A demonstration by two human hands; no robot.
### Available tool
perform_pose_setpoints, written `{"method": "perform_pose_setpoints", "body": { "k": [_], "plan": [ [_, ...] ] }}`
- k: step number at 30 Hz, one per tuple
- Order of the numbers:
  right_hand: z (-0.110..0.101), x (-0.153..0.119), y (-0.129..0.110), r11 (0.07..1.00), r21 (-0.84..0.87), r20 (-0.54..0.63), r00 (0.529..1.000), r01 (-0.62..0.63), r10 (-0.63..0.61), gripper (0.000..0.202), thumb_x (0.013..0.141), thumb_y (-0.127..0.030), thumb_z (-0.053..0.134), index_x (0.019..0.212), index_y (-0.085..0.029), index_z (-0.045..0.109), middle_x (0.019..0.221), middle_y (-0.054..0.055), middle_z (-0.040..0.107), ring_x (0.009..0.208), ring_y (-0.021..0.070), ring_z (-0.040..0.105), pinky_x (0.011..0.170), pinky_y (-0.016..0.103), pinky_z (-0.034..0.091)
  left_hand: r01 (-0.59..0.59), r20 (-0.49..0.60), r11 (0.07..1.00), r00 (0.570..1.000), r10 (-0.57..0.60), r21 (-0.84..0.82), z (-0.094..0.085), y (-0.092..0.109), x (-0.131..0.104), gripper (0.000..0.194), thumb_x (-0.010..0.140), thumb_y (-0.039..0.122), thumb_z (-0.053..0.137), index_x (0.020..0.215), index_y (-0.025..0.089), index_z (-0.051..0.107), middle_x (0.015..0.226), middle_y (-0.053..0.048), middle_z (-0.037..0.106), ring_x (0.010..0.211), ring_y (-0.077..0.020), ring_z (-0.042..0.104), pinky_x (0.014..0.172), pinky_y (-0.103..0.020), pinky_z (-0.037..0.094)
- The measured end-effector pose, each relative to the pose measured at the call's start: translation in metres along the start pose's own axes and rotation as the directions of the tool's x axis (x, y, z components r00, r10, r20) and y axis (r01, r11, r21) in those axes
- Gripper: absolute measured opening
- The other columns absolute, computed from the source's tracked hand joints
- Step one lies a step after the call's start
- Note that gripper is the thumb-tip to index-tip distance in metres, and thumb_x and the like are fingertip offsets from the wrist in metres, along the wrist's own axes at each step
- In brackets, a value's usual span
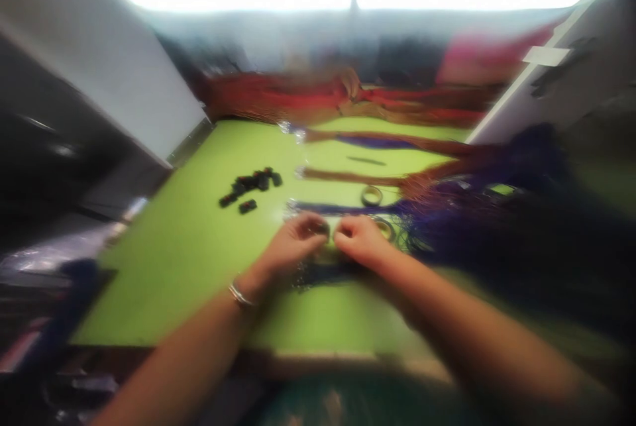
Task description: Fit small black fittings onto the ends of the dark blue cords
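Note:
Above the green tabletop my two hands meet almost fingertip to fingertip, blurred by motion. My left hand (301, 237) is closed in a pinch, with a small dark piece (323, 230) showing at its fingertips. Thumb and fingers of my right hand (362, 237) are also pinched together; what they hold, if anything, cannot be made out. Just beyond the hands runs a bundle of blue wires (342, 208) with shiny ends. Another bundle of dark blue wires (328, 273) lies below them, partly hidden. A roll of tape (385, 228) is partly covered by my right hand.
Several small black blocks (253, 182) lie left on the green table (199, 267). Brown wire bundles (352, 177) stretch across it, near a second tape roll (371, 196) and a thin dark stick (366, 160). Red and brown wires (278, 95) line the back; blue wires (467, 220) pile right.

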State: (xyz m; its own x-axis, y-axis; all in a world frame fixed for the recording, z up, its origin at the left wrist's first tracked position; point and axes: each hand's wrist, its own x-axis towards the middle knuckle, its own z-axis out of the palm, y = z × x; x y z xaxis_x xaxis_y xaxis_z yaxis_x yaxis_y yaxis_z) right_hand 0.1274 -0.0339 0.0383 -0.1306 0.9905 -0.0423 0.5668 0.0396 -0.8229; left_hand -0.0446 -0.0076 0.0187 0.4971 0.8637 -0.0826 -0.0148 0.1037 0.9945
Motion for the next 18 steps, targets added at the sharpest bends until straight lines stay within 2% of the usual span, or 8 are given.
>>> {"method": "perform_pose_setpoints", "body": {
  "k": [4,7,10,13,16,18],
  "plan": [
    [0.005,0.001,0.004,0.995,-0.095,-0.016,1.0,0.017,-0.019,0.014,0.066,-0.018,0.05,0.052,-0.015,0.054,0.047,-0.004,0.048,0.048,0.0071,0.041,0.047,0.019,0.028,0.02,0.038,1.0,0.999,-0.02,0.01,0.001,-0.003,0.0,0.029,0.071,0.027,0.07,0.093,0.016,0.056,0.074,0.0,0.06,0.055,-0.0097,0.057,0.051,-0.024,0.05],
    [0.008,0.0,0.006,0.989,-0.145,-0.017,0.999,0.03,-0.033,0.015,0.066,-0.018,0.051,0.052,-0.015,0.054,0.048,-0.004,0.048,0.049,0.0068,0.038,0.047,0.02,0.027,0.057,0.099,0.995,0.993,-0.065,0.082,-0.002,-0.003,-0.001,0.029,0.073,0.03,0.068,0.095,0.015,0.053,0.066,0.002,0.058,0.051,-0.0102,0.056,0.049,-0.024,0.048],
    [0.005,-0.003,0.005,0.982,-0.184,0.064,0.997,0.052,-0.04,0.015,0.067,-0.02,0.053,0.055,-0.014,0.057,0.05,-0.003,0.051,0.05,0.0072,0.039,0.047,0.02,0.026,0.066,0.179,0.978,0.978,-0.102,0.196,-0.011,0.003,-0.003,0.027,0.075,0.031,0.065,0.095,0.015,0.055,0.064,0.002,0.057,0.05,-0.0101,0.056,0.047,-0.022,0.046],
    [-0.007,0.0,-0.005,0.965,-0.227,0.17,0.981,0.129,-0.091,0.012,0.068,-0.018,0.053,0.063,-0.015,0.063,0.059,-0.001,0.06,0.054,0.0086,0.046,0.052,0.021,0.031,0.025,0.272,0.956,0.956,-0.108,0.294,-0.018,0.012,-0.007,0.022,0.075,0.026,0.063,0.094,0.016,0.058,0.066,0.002,0.058,0.053,-0.0095,0.055,0.05,-0.021,0.044],
    [-0.02,0.013,-0.018,0.94,-0.291,0.139,0.98,0.177,-0.142,0.018,0.072,-0.015,0.051,0.076,-0.017,0.068,0.075,0.001,0.068,0.067,0.0114,0.055,0.063,0.022,0.037,-0.039,0.342,0.926,0.935,-0.099,0.376,-0.018,0.02,-0.012,0.018,0.073,0.018,0.061,0.091,0.017,0.06,0.067,0.002,0.059,0.056,-0.0093,0.053,0.052,-0.021,0.043],
    [-0.022,0.028,-0.023,0.896,-0.404,0.114,0.982,0.182,-0.148,0.019,0.075,-0.016,0.05,0.078,-0.018,0.069,0.08,0.004,0.068,0.073,0.0139,0.057,0.068,0.023,0.038,-0.084,0.372,0.907,0.924,-0.085,0.414,-0.015,0.024,-0.014,0.018,0.071,0.015,0.06,0.09,0.017,0.06,0.069,0.002,0.059,0.057,-0.0093,0.052,0.053,-0.02,0.043]
  ]
}}
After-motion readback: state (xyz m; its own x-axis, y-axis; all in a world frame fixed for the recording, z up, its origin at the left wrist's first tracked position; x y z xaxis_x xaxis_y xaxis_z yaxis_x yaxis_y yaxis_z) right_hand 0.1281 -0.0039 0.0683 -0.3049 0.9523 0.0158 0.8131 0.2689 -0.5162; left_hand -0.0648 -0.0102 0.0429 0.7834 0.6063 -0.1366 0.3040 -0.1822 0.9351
